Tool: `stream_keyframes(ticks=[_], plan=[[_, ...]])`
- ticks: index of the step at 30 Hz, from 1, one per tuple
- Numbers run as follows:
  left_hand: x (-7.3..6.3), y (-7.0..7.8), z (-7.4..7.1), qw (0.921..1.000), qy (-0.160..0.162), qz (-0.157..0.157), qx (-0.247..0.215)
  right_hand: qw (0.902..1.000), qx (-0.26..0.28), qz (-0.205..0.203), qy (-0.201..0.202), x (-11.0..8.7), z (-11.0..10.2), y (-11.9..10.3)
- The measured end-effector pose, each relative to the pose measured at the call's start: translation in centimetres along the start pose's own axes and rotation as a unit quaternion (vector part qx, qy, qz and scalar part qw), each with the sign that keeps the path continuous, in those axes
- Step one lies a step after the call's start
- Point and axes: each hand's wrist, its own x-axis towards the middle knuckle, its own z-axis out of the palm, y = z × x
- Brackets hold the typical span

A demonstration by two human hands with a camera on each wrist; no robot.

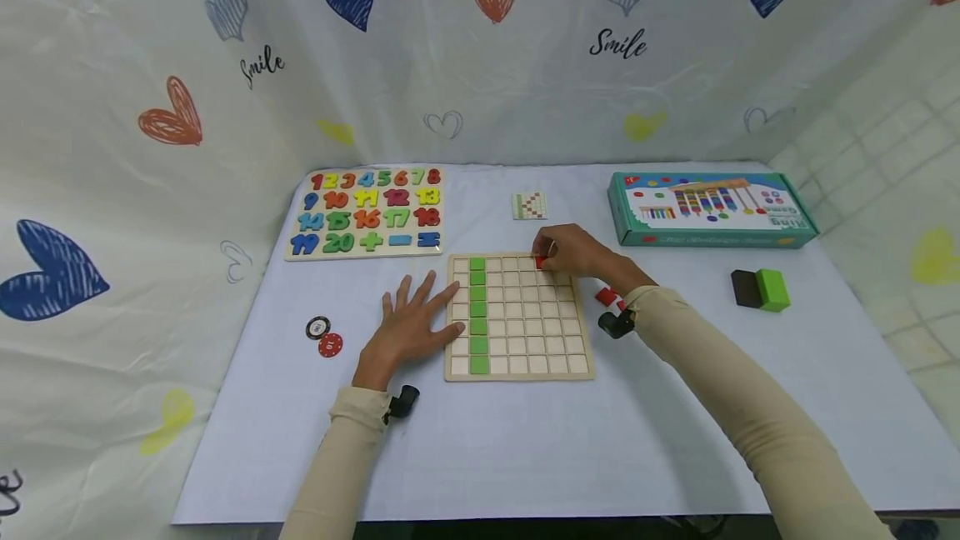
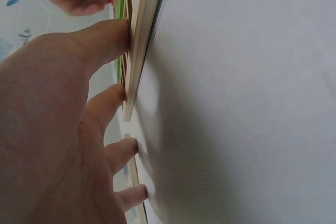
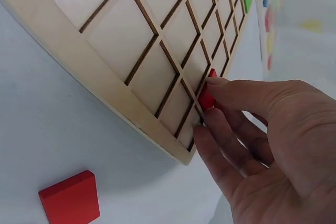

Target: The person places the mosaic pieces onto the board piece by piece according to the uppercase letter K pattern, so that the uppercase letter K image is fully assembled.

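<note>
A wooden grid board [image 1: 517,377] lies flat on the table, with a column of green tiles [image 1: 478,309] in its second column from the left. My left hand [image 1: 408,327] has its fingers spread; thumb and index fingertip press on the board's left edge. Over the far right part of the grid, my right hand [image 1: 573,250] pinches a red square tile [image 3: 206,97] between thumb and fingers. In the right wrist view that tile stands tilted at a cell near the board's corner. Loose red tiles [image 1: 606,297] rest just right of the board, partly behind the right wrist.
A number puzzle board [image 1: 365,215] is at the back left, and a small patterned card [image 1: 529,206] behind the grid. At the back right sits a green box [image 1: 712,208], with black [image 1: 746,288] and green blocks [image 1: 772,290] before it. Black [image 1: 318,327] and red discs [image 1: 330,345] lie left.
</note>
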Motion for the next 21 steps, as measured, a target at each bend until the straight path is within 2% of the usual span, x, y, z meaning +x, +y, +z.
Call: stream_keyframes(ticks=[4, 9, 16, 21], plan=[[0.1, 0.0, 0.0, 1.0000, 0.004, 0.000, 0.003, 0.9999, 0.001, -0.003, 0.011, -0.4, -0.4, -0.3], [0.1, 0.1, -0.1, 1.0000, 0.002, 0.000, 0.004, 0.9995, 0.000, 0.026, 0.016, -2.3, -1.7, 0.1], [0.0, 0.1, -0.1, 1.0000, 0.002, -0.002, 0.003, 0.9913, -0.068, 0.096, -0.061, -6.6, -4.1, 2.3], [0.0, 0.0, 0.1, 1.0000, 0.002, 0.002, 0.001, 0.9844, -0.080, 0.132, -0.085, -9.1, -5.6, 3.9]])
